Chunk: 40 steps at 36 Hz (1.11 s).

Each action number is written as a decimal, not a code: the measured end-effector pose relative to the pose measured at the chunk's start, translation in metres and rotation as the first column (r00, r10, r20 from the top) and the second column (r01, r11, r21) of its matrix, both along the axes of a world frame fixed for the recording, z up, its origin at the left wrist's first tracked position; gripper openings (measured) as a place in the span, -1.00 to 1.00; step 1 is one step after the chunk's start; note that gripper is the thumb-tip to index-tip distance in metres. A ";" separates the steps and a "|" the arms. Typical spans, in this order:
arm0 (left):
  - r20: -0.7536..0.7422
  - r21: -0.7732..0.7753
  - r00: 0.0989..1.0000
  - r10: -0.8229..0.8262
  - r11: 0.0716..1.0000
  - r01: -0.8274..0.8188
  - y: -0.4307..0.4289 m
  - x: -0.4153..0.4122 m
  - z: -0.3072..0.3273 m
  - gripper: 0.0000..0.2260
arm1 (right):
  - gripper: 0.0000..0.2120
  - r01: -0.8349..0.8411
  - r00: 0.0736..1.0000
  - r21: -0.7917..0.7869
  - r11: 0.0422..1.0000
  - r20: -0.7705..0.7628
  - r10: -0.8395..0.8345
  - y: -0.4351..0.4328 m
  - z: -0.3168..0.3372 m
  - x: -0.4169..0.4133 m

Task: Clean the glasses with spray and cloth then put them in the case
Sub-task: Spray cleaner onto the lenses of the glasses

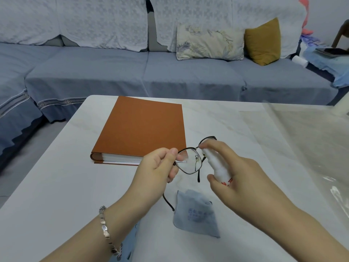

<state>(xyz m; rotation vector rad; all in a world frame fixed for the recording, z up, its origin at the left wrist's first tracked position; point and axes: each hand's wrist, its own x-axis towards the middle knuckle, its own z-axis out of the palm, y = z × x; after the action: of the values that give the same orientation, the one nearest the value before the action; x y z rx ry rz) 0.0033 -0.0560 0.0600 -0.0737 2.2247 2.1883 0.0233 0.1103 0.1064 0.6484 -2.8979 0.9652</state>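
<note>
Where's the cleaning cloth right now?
In the head view, the cloth lies on the table, bottom centre, just below the right hand gripping the spray bottle and right of an arm tip of the glasses.

Your one camera, on your head, looks forward and down, close above your fingers; the sofa lies far beyond them

The left hand pinches the glasses by the rim; the right hand grips the spray bottle, forefinger curled over its top. Both forearms reach forward.
</note>
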 end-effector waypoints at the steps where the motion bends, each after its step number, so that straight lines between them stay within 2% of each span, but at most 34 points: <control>1: 0.000 0.002 1.000 -0.005 1.000 0.005 0.000 0.000 0.000 -0.72 | -0.47 0.002 1.000 0.010 1.000 -0.005 -0.002 0.000 -0.001 0.000; 15: 0.005 0.010 0.999 -0.049 0.999 0.049 0.003 0.003 0.005 -0.72 | -0.51 0.067 0.998 -0.017 0.998 0.005 -0.067 0.011 -0.004 0.003; 18: -0.017 -0.033 0.996 -0.082 0.996 0.082 0.001 0.005 0.006 -0.72 | -0.44 0.133 0.991 -0.047 0.990 0.042 -0.131 0.021 -0.003 0.001; 21: -0.028 -0.104 0.986 -0.162 0.982 0.158 -0.003 0.008 0.011 -0.74 | -0.31 0.264 0.965 -0.080 0.961 0.022 -0.263 0.036 -0.004 -0.005; 24: 0.028 -0.114 0.960 -0.278 0.953 0.279 -0.009 0.008 0.020 -0.85 | -0.28 0.347 0.938 -0.119 0.930 0.029 -0.346 0.049 -0.002 -0.012; 27: 0.021 -0.274 0.908 -0.419 0.871 0.408 -0.015 0.010 0.031 -0.88 | -0.25 0.299 0.952 -0.132 0.945 0.107 -0.286 0.057 -0.002 -0.016; 30: -0.007 -0.502 0.837 -0.547 0.726 0.470 -0.019 0.011 0.042 -0.87 | -0.24 0.178 0.966 -0.186 0.966 0.221 -0.136 0.059 -0.007 -0.018; 32: -0.021 -0.650 0.802 -0.597 0.618 0.443 -0.022 0.011 0.048 -0.84 | -0.29 0.117 0.954 -0.191 0.974 0.293 -0.057 0.058 -0.012 -0.018; 35: -0.078 -0.788 0.765 -0.639 0.510 0.346 -0.027 0.012 0.051 -0.76 | -0.39 0.073 0.939 -0.177 0.981 0.343 -0.008 0.055 -0.018 -0.017; 38: -0.153 -0.845 0.746 -0.649 0.477 0.242 -0.034 0.011 0.044 -0.66 | -0.45 0.091 0.943 -0.209 0.974 0.331 -0.017 0.053 -0.024 -0.015; 40: -0.193 -0.878 0.719 -0.668 0.445 0.177 -0.041 0.010 0.035 -0.68 | -0.49 0.112 0.955 -0.222 0.969 0.295 -0.043 0.051 -0.028 -0.014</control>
<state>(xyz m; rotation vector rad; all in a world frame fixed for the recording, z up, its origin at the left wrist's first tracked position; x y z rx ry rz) 0.0136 -0.0969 0.0953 1.1103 2.8595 0.7689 0.0093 0.1613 0.0785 0.4030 -2.9446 1.4777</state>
